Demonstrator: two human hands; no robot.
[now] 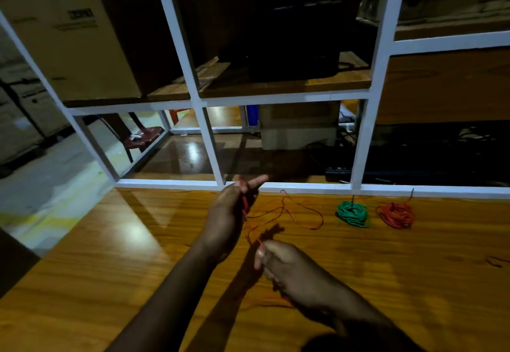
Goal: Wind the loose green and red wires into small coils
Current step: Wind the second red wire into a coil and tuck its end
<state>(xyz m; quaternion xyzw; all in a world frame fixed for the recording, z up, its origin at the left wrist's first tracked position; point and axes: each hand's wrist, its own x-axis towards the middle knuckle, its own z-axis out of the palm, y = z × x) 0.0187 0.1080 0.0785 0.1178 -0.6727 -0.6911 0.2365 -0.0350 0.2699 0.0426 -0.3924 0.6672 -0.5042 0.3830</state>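
Thin red wire (pixel 287 211) trails in loose loops over glossy wooden table (pixel 110 282), wound round left hand (pixel 229 213) fingers; right hand (pixel 284 263) pinches its strand. Finished green coil (pixel 353 213) and red coil (pixel 397 215) lie beside white shelf frame (pixel 303 186).

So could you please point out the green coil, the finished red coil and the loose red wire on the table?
green coil (pixel 353 213), head view, on its wound loops.
finished red coil (pixel 397 214), head view, on its wound loops.
loose red wire (pixel 309 208), head view, on the slack loop lying on the table.
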